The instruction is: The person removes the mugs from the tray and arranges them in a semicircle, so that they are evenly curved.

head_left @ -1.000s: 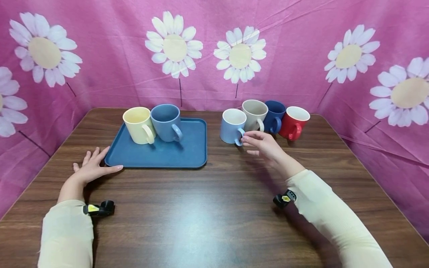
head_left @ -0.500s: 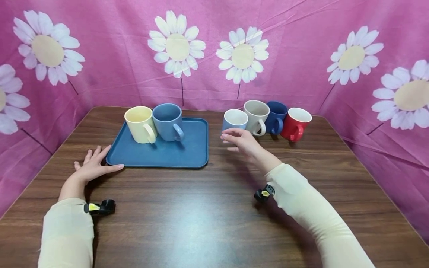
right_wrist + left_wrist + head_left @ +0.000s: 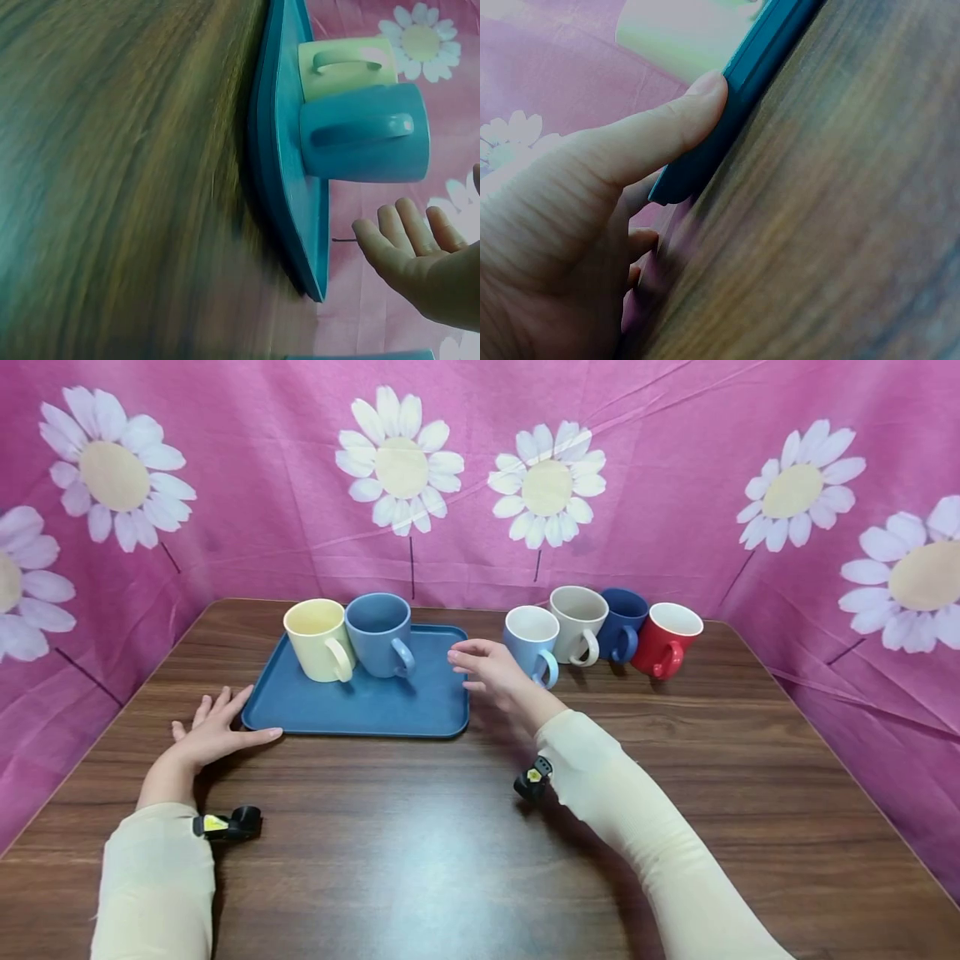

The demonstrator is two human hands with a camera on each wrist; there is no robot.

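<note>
My left hand (image 3: 213,739) rests at the near left corner of a blue tray (image 3: 427,714), fingers spread. Its straight thumb (image 3: 694,112) touches the tray's near side in the left wrist view, while the other fingers are partly hidden behind the corner. On the tray stand a pale yellow mug (image 3: 315,647) and a grey-blue mug (image 3: 375,643), both upright. My right hand (image 3: 498,677) holds nothing; its fingertips overlap the tray's right edge in the head view. Fingers apart, it shows beyond the grey-blue mug in the right wrist view. Just right of it stands a light blue mug (image 3: 525,647).
Behind and right of the light blue mug stand a beige mug (image 3: 573,627), a dark blue mug (image 3: 618,622) and a red mug (image 3: 663,643) in a close row. All are on the brown wooden table (image 3: 390,827). A pink flowered cloth (image 3: 480,568) hangs behind.
My right hand has moved left from the light blue mug's handle, across its front, to the tray's right edge. The mugs and my left hand keep their places.
</note>
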